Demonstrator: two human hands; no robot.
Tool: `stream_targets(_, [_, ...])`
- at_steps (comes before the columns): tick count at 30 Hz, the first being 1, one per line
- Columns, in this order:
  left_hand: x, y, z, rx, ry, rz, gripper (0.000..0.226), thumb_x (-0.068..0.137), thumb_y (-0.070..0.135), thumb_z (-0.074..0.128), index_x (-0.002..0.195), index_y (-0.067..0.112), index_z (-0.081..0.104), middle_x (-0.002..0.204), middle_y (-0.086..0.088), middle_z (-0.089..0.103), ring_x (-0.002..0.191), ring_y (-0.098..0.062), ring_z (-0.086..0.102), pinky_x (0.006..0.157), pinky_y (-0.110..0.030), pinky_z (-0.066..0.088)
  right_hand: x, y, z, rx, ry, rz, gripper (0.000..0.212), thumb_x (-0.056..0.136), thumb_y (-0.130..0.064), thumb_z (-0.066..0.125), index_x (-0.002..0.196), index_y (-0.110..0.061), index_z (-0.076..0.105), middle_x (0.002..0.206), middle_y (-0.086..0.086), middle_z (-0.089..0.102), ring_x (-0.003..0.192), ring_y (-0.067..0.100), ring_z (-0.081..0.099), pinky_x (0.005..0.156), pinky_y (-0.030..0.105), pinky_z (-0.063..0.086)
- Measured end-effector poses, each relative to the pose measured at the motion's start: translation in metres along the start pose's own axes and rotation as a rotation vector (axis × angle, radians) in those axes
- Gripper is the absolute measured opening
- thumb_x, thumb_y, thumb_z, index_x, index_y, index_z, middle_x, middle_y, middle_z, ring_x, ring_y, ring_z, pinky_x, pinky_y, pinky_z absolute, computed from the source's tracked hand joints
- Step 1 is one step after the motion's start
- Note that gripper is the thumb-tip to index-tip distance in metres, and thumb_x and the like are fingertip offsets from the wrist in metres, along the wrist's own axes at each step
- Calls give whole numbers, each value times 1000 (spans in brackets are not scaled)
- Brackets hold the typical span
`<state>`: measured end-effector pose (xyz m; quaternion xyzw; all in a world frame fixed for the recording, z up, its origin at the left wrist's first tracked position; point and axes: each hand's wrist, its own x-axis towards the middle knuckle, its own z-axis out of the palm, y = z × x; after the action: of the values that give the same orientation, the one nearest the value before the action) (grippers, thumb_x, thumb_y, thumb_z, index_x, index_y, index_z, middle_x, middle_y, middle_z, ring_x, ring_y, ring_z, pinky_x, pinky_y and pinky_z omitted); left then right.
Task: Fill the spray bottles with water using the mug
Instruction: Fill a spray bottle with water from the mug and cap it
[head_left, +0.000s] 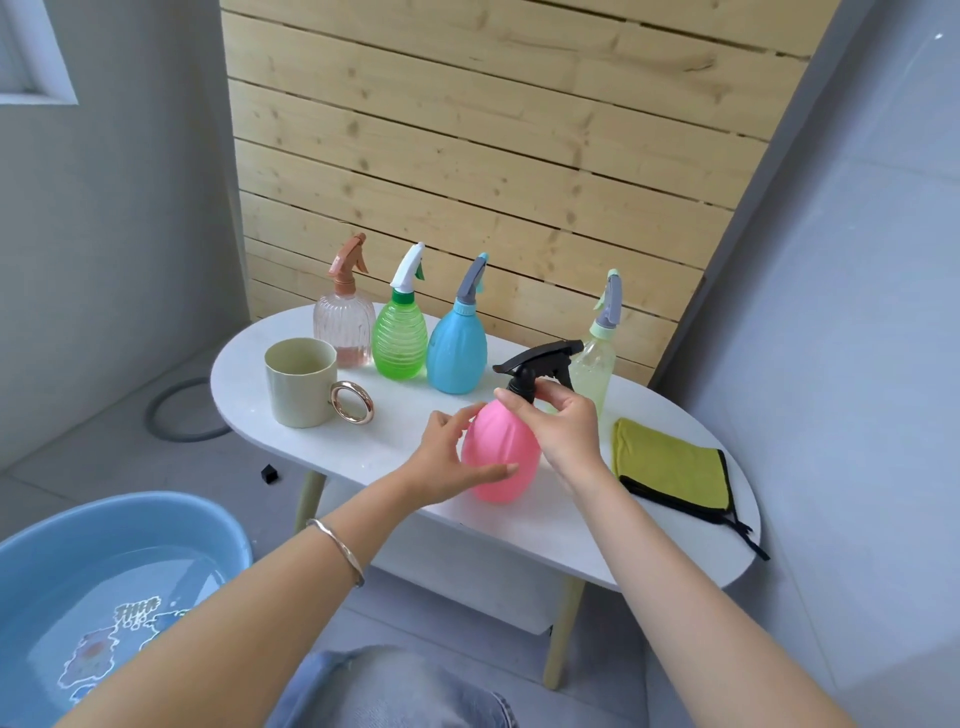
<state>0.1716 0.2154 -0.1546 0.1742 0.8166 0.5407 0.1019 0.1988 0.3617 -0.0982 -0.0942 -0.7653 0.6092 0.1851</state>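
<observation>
Head view. Found pink spray bottle (498, 460) standing upright on white oval table (524, 530), toward its near edge, with black trigger head (537, 358) fitted on top. Observed left hand (444, 460) holding the bottle's body, thumb and fingers curled round its side. Observed right hand (561, 423) pinching the black collar under the trigger between thumb and fingertips. Noted cream mug (298, 387) with gold ring handle (353, 401) at the table's left end, apart from both hands; contents not discernible. Recorded four more capped bottles in a row along the back: clear pink ribbed bottle (344, 330), green bottle (400, 340), blue bottle (457, 351), pale yellow bottle (597, 366) just behind the right hand. Logged yellow cloth (670, 467) at the right end, blue basin (171, 519) holding water on the floor lower left, bracelet (337, 551) on the left wrist.
</observation>
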Motion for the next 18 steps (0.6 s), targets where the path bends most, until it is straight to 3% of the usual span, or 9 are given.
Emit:
stream_targets(2, [1,0,8,-44,34,5,76,72,33,86,132,25,40,128,-3,38,123,-16,43,100,-29,40,-1,-1,0,-29,19,-14,25,68,-29,85,86,-21,70,87,-14,68,84,-10,59,71,2,41])
stream_targets(5, [-2,5,20,-111,102,-3,75,70,27,88,117,14,31,123,0,44,112,-16,49,84,-27,46,-4,-1,4,-43,71,-37,25,67,-29,85,84,-20,69,81,-16,67,78,-8,60,65,-3,38])
stream_targets(9, [-2,6,22,-173,118,-17,87,69,33,88,126,20,24,125,-4,44,111,-17,52,77,-20,47,-4,2,-4,-14,-26,-33,26,73,-27,81,94,-13,73,94,-6,73,80,-13,60,70,-1,39])
stream_targets(12, [0,2,16,-99,44,-13,94,71,48,83,145,35,28,125,-4,40,119,-15,47,94,-25,46,-6,4,-11,29,-130,-16,24,78,-26,76,101,-19,72,101,-11,72,90,-12,61,83,6,41])
stream_targets(14, [0,1,15,-52,21,-14,81,71,55,80,140,38,40,124,-4,35,125,-15,41,103,-27,39,-6,4,-15,33,-184,-21,17,81,-25,74,98,-27,70,99,-17,71,94,-10,61,89,11,41])
stream_targets(16, [1,3,17,-106,20,-26,75,71,52,81,131,28,44,129,-4,39,122,-16,45,98,-27,41,-7,3,-15,20,-183,-35,17,81,-25,73,98,-27,69,98,-16,70,90,-16,59,81,1,38])
stream_targets(18, [1,6,22,-140,24,-29,72,71,44,84,120,16,39,124,-3,48,109,-15,53,84,-23,50,-9,4,-11,-14,-81,-60,21,77,-27,77,97,-21,71,95,-14,71,85,-16,59,75,-1,38])
